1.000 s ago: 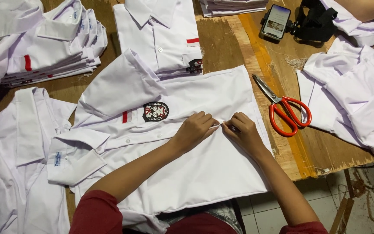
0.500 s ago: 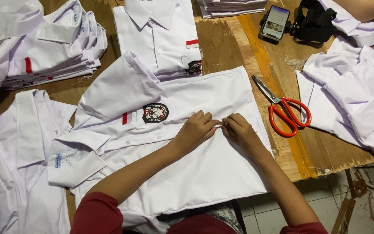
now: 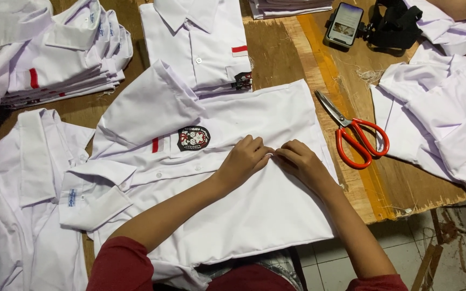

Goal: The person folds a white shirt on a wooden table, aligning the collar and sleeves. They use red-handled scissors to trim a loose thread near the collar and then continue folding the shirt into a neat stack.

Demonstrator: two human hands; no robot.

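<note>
Bare wood on the desk (image 3: 276, 48) runs as a strip from the far edge toward the near right corner, between the spread white shirt (image 3: 254, 215) and the heap of white cloth (image 3: 438, 124) at the right edge. Red-handled scissors (image 3: 354, 132) lie in that strip, and a phone (image 3: 344, 24) with a black strap (image 3: 397, 27) blocks its far end. The stacked shirts (image 3: 55, 54) fill the far left corner, and a folded shirt (image 3: 200, 43) lies just beside them.
</note>
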